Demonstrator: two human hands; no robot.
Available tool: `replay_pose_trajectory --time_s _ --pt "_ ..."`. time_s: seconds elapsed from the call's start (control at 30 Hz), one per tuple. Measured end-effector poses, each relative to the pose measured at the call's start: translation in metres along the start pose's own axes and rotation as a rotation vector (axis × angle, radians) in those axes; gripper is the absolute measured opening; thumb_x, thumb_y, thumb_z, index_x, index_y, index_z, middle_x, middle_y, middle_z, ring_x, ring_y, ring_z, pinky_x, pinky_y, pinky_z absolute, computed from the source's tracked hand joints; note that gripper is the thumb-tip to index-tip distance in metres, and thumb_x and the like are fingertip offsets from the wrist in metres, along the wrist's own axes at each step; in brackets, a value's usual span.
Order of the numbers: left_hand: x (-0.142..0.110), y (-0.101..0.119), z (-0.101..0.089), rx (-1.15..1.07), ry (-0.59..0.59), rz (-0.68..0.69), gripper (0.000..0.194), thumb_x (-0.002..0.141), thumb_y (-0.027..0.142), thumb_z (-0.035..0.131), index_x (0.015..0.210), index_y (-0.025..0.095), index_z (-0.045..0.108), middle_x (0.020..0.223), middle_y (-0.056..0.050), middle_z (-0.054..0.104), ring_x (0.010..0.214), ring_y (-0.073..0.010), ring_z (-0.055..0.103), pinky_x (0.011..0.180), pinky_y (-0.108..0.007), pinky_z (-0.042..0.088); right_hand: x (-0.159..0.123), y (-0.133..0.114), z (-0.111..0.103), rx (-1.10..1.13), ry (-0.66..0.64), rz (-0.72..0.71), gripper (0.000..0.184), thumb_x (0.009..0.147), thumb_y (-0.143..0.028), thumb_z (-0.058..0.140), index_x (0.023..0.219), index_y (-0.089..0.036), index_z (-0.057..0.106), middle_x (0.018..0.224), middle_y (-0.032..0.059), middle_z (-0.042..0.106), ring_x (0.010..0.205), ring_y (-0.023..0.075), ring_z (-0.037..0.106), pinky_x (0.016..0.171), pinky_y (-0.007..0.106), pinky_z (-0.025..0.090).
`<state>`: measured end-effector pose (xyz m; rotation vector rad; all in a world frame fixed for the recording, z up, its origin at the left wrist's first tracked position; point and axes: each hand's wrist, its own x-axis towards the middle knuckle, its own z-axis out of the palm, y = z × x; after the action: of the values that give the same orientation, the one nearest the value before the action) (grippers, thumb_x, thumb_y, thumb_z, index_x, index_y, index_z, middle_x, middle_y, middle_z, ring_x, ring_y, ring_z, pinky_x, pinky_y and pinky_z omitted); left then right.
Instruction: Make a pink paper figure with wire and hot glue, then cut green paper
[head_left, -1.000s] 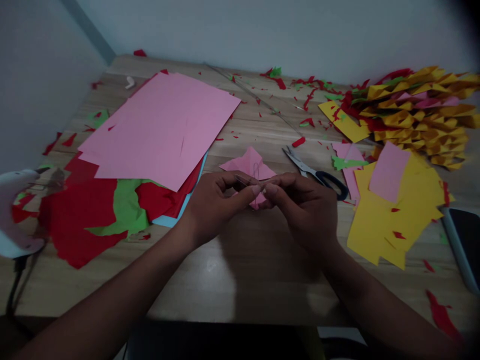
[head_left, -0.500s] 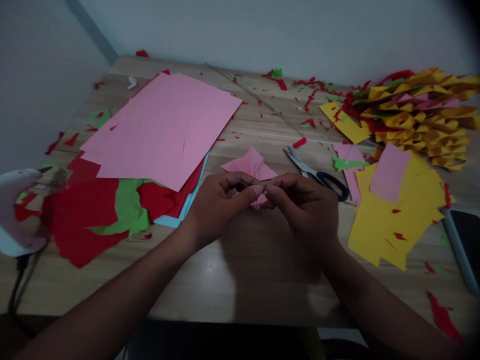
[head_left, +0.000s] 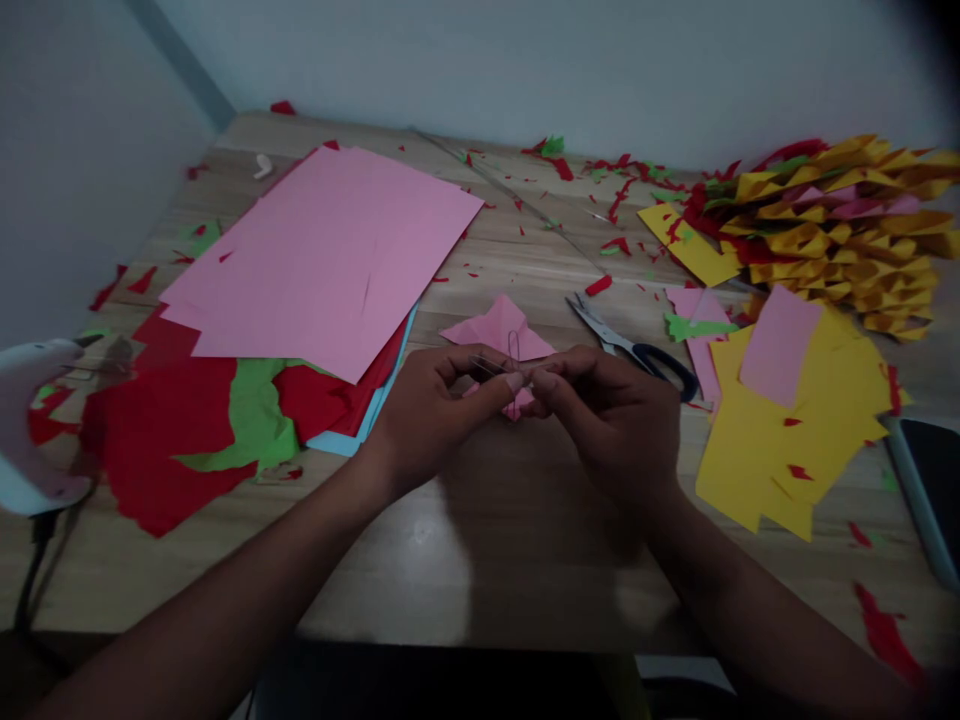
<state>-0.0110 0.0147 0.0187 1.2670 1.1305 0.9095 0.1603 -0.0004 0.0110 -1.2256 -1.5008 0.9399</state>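
Wall: plain blue-grey wall (head_left: 480, 70), dim, meeting the far edge of a pale wood-grain desk (head_left: 525, 560).
Left hand: I have my left hand (head_left: 427, 410) near the middle, its grip together, clamped on the thin grey wire (head_left: 514, 345).
Right hand: fingers of my right hand (head_left: 626, 425) meet the left ones, this grip also together on the wire.
Wire: one loop stands up above my fingertips, and thin ends poke out past my left thumb; the exact crossing is hidden by my fingers.
Pink folded paper: creased, pointed pink paper shape (head_left: 501, 325) on the desk at twelve o'clock from my fingertips, partly covered by them, with a bit showing below.
Ten o'clock: large flat pink paper sheets (head_left: 322, 255), overlapping crumpled red paper (head_left: 172, 430) and light-blue sheets (head_left: 337, 442); a torn green paper piece (head_left: 259, 415) lies on the red.
Nine o'clock: white curved plastic device (head_left: 34, 425) with a black cable (head_left: 34, 570).
Two o'clock: dark-handled metal scissors (head_left: 634, 350) just beside my right hand, tips pointing away; farther out, a bundle of folded yellow paper (head_left: 847, 235).
Three o'clock: flat yellow paper sheets (head_left: 780, 430) with a pink paper rectangle (head_left: 780, 345) on top.
Four o'clock: pale-cased phone (head_left: 926, 490) at the right side.
Scraps: small red and green paper bits (head_left: 553, 150) scattered across the desk.
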Motion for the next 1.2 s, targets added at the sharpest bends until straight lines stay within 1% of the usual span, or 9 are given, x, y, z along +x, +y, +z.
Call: replay_pose_trajectory --time_s 0.3,0.37,0.5,0.6,0.77,0.87,0.97,1.07,1.2 --pt "0.0011 -0.0009 -0.0004 0.02 0.0 0.029 0.019 0.081 0.034 0.072 0.071 0.018 0.072 0.073 -0.002 0.073 0.075 -0.0152 0.066 0.071 -0.026 0.051 -0.0022 0.0005 0.0009 -0.021 -0.005 0.007 0.004 0.087 -0.024 0.07 0.084 -0.021 0.071 0.076 -0.0013 0.074 0.061 0.012 0.07 0.057 0.023 0.057" --pt "0.0009 -0.0003 0.0001 0.008 -0.013 0.022 0.02 0.083 0.034 0.069 0.071 0.018 0.071 0.072 -0.001 0.072 0.074 -0.0142 0.064 0.07 -0.025 0.05 -0.0036 0.0021 0.0011 -0.041 0.001 -0.009 0.003 0.087 -0.025 0.07 0.086 -0.022 0.071 0.077 -0.0012 0.074 0.062 0.0125 0.071 0.057 0.023 0.057" --pt "0.0004 -0.0008 0.0018 -0.034 -0.023 -0.016 0.021 0.085 0.033 0.067 0.072 0.018 0.07 0.072 -0.001 0.069 0.071 -0.0128 0.061 0.068 -0.024 0.048 -0.0053 0.0047 0.0017 -0.08 0.009 -0.047 0.003 0.087 -0.025 0.07 0.086 -0.022 0.071 0.08 -0.0004 0.075 0.069 0.0141 0.072 0.064 0.027 0.058" --pt "-0.0007 -0.0015 0.0034 -0.065 -0.018 -0.056 0.027 0.086 0.037 0.066 0.068 0.017 0.068 0.07 -0.001 0.067 0.068 -0.0132 0.06 0.066 -0.025 0.048 -0.0047 0.0043 0.0013 -0.078 0.013 -0.023 0.005 0.087 -0.026 0.07 0.085 -0.022 0.072 0.079 0.0001 0.075 0.065 0.0139 0.071 0.062 0.026 0.058" --pt "-0.0024 0.0002 0.004 -0.003 0.041 0.024 0.017 0.082 0.034 0.072 0.075 0.018 0.072 0.076 -0.002 0.072 0.074 -0.0144 0.063 0.07 -0.025 0.049 -0.0011 0.0005 -0.001 -0.043 -0.003 0.045 0.006 0.085 -0.026 0.072 0.082 -0.02 0.072 0.067 -0.002 0.073 0.057 0.0128 0.07 0.056 0.024 0.056" --pt "-0.0018 -0.0004 0.0034 0.017 0.061 0.042 0.018 0.083 0.034 0.071 0.075 0.018 0.071 0.077 -0.001 0.071 0.075 -0.014 0.062 0.072 -0.025 0.049 0.0 -0.0008 -0.0009 0.012 -0.023 0.048 0.004 0.084 -0.024 0.073 0.083 -0.021 0.072 0.067 -0.0026 0.074 0.056 0.0121 0.07 0.055 0.022 0.057" --pt "-0.0005 -0.0033 0.0028 -0.016 0.051 0.012 0.02 0.084 0.034 0.07 0.073 0.018 0.069 0.074 -0.001 0.068 0.073 -0.0133 0.06 0.071 -0.024 0.048 -0.0006 0.0004 0.0008 0.029 -0.032 0.033 0.002 0.084 -0.023 0.073 0.085 -0.021 0.072 0.07 -0.003 0.075 0.057 0.0115 0.071 0.056 0.022 0.057" --pt "0.0001 -0.0055 0.0027 -0.083 0.031 -0.052 0.023 0.082 0.036 0.071 0.071 0.017 0.068 0.071 0.0 0.064 0.071 -0.0131 0.058 0.069 -0.025 0.047 -0.0021 0.0038 0.0022 -0.028 -0.027 -0.004 0.003 0.085 -0.023 0.073 0.087 -0.022 0.072 0.077 -0.0018 0.076 0.062 0.0125 0.072 0.059 0.023 0.057" --pt "-0.0005 -0.0044 0.0036 -0.165 0.007 -0.12 0.024 0.081 0.035 0.072 0.067 0.017 0.065 0.07 0.0 0.063 0.069 -0.0124 0.055 0.069 -0.025 0.045 -0.0033 0.0075 0.0018 -0.16 -0.005 -0.124 0.002 0.086 -0.025 0.072 0.086 -0.023 0.071 0.081 -0.0007 0.076 0.066 0.0139 0.072 0.061 0.026 0.057"
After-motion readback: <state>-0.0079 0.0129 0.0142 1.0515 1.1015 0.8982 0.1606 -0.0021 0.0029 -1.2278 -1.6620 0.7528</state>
